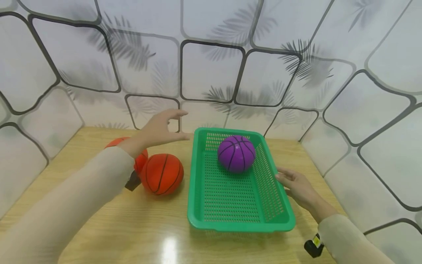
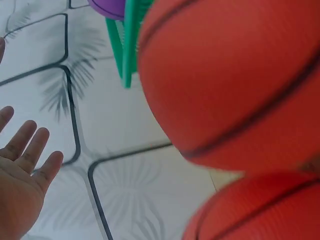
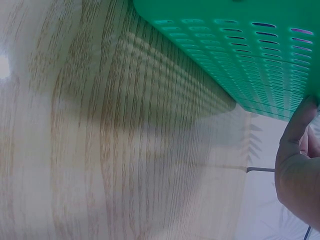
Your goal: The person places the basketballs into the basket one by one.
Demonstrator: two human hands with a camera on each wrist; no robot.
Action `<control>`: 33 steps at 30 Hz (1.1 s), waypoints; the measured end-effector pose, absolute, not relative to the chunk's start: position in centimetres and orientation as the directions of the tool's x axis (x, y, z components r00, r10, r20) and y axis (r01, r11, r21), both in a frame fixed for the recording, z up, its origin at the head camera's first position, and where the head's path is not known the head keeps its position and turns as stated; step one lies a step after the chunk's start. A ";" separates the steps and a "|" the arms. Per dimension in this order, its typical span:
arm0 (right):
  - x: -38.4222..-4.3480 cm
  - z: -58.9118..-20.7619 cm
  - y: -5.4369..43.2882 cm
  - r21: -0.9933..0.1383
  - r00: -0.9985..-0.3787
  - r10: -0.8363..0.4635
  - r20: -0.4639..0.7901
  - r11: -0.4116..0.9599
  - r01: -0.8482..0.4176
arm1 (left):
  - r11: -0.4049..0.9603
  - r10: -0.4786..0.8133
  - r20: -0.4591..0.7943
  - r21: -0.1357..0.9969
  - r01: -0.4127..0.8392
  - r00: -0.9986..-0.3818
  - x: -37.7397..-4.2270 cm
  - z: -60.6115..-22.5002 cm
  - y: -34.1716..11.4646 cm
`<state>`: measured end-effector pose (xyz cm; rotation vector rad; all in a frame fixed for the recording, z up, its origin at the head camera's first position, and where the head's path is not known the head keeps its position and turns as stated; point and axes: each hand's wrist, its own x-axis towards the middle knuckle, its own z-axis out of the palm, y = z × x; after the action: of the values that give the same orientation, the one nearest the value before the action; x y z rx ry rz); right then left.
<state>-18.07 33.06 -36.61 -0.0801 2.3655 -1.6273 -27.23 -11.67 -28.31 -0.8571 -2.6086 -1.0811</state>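
A purple toy basketball (image 1: 236, 154) sits toward the far end of a green plastic basket (image 1: 194, 183). My left hand (image 1: 159, 128) is raised left of the basket's far corner, thumb and fingers spread, holding nothing. Below its wrist are two orange-red basketballs; the nearer one (image 1: 163, 174) shows fully, the other (image 1: 140, 161) is partly covered by my left forearm. In the left wrist view both balls loom close, and the left hand (image 2: 22, 185) is apart from them. At the basket's right side, my right hand (image 1: 298, 189) touches the rim; the right wrist view shows its thumb against the perforated wall.
Everything stands on a glossy light wood table (image 1: 132, 227). Patterned white walls (image 1: 211, 73) rise directly behind it and along both sides. Each wrist carries a small black device, such as the one (image 1: 314, 247) by the right sleeve.
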 end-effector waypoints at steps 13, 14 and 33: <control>-18.0 -36.3 33.0 -0.920 -0.962 -0.194 -0.193 0.375 0.109 | 0.659 0.318 0.324 0.600 0.453 -0.891 -25.5 -28.9 -19.3; -18.0 -36.3 33.0 -0.922 -0.961 -0.196 -0.193 0.373 0.109 | 0.658 0.313 0.324 0.604 0.450 -0.893 -25.4 -29.1 -19.9; -18.1 -36.8 33.1 -0.929 -0.959 -0.201 -0.200 0.349 0.120 | 0.679 0.339 0.338 0.558 0.477 -0.878 -24.1 -35.0 -26.8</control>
<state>-18.06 33.08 -36.76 -0.0724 2.3360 -1.6462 -24.05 -26.76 -35.01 -0.6609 -2.6855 -0.9789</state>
